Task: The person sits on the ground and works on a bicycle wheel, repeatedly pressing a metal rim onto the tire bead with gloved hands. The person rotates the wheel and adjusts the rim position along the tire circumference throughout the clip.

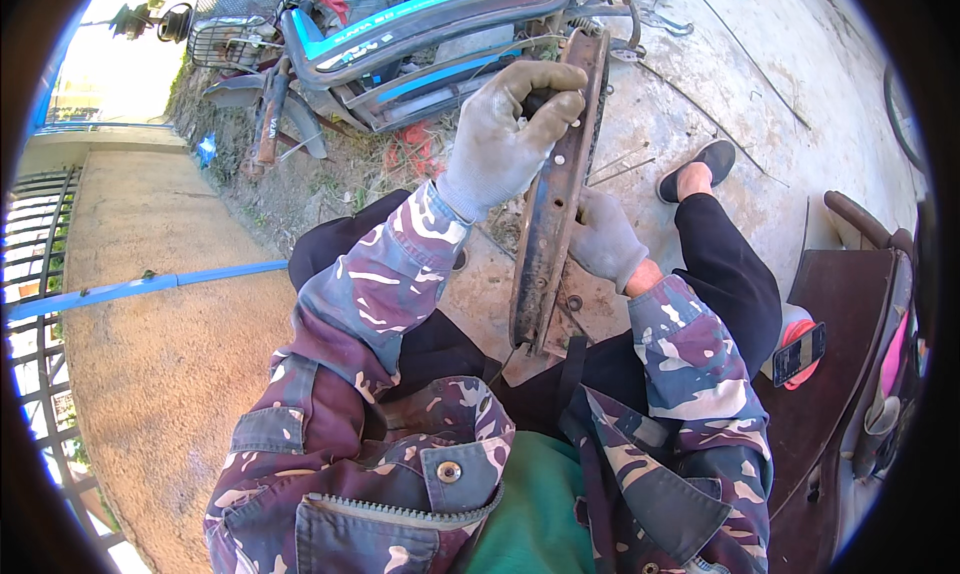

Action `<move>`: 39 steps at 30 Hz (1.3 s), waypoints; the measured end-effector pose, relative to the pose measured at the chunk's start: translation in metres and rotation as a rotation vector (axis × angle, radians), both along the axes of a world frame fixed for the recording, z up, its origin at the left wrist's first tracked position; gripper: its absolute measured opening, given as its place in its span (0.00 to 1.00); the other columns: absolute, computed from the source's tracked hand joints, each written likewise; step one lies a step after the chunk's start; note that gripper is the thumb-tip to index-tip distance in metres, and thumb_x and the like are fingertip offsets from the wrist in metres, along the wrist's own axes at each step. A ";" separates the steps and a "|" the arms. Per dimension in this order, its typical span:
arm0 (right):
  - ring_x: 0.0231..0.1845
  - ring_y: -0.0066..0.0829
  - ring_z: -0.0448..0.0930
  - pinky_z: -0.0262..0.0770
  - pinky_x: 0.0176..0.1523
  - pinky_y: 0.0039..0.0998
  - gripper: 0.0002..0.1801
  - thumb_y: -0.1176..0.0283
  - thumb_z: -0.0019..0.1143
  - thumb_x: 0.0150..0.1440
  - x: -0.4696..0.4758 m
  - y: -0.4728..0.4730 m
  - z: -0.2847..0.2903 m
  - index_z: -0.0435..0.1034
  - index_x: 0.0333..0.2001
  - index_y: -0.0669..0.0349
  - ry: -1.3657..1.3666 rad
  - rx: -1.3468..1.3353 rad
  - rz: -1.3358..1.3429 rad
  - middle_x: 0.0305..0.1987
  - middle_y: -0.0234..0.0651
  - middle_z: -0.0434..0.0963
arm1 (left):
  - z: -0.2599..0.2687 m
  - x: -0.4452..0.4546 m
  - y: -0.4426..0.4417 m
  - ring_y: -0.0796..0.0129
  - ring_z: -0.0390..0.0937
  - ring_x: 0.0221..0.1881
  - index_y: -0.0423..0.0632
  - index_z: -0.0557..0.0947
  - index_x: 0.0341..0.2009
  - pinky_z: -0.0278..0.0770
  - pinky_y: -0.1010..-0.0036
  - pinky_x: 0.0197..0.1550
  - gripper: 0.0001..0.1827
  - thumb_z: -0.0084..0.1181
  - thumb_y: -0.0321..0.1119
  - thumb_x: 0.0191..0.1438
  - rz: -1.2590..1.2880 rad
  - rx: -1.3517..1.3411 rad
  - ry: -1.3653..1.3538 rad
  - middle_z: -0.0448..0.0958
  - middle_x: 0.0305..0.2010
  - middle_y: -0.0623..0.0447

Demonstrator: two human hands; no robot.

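Observation:
A rusty metal wheel rim (551, 229) stands nearly upright before me, seen almost edge-on, with holes and small pale studs along its face. My left hand (510, 127), in a grey work glove with soiled fingertips, is at the upper part of the rim. Its thumb and fingers curl towards each other around a dark gap; whether anything is pinched there cannot be made out. Lower down, my right hand (606, 236), also gloved, grips the rim's right side, with its fingertips partly hidden. Thin metal rods (622, 170) lie on the concrete just right of the rim.
A worn blue and black electric bike body (435, 18) lies ahead, near a wire basket (232, 41). Pliers (667, 24) rest on the concrete (750, 101). At right, a phone (799, 355) lies by a brown padded seat (832, 311). A low wall (165, 349) runs along the left.

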State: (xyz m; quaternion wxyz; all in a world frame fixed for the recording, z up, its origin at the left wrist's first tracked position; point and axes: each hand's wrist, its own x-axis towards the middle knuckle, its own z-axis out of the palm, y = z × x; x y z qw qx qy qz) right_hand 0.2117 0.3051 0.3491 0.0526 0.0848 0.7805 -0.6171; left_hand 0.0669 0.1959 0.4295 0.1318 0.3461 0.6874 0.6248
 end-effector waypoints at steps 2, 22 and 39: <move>0.48 0.50 0.86 0.80 0.55 0.40 0.21 0.64 0.54 0.65 0.000 -0.001 -0.002 0.78 0.58 0.61 0.014 0.000 -0.002 0.46 0.53 0.84 | 0.000 0.000 0.000 0.77 0.80 0.40 0.41 0.87 0.52 0.81 0.77 0.45 0.13 0.66 0.32 0.65 0.003 0.001 0.001 0.85 0.42 0.55; 0.51 0.51 0.86 0.80 0.57 0.40 0.21 0.64 0.54 0.66 0.002 -0.003 -0.010 0.77 0.58 0.63 0.052 -0.061 -0.009 0.49 0.54 0.84 | 0.001 0.000 0.000 0.75 0.83 0.41 0.40 0.86 0.52 0.83 0.77 0.45 0.13 0.65 0.31 0.66 -0.012 0.002 0.014 0.86 0.42 0.53; 0.41 0.38 0.86 0.80 0.49 0.35 0.20 0.65 0.55 0.68 0.001 -0.005 -0.020 0.77 0.58 0.67 0.050 -0.087 -0.041 0.41 0.50 0.84 | 0.000 -0.002 -0.005 0.74 0.84 0.41 0.38 0.85 0.53 0.83 0.76 0.46 0.14 0.63 0.31 0.66 -0.018 0.023 -0.003 0.87 0.41 0.51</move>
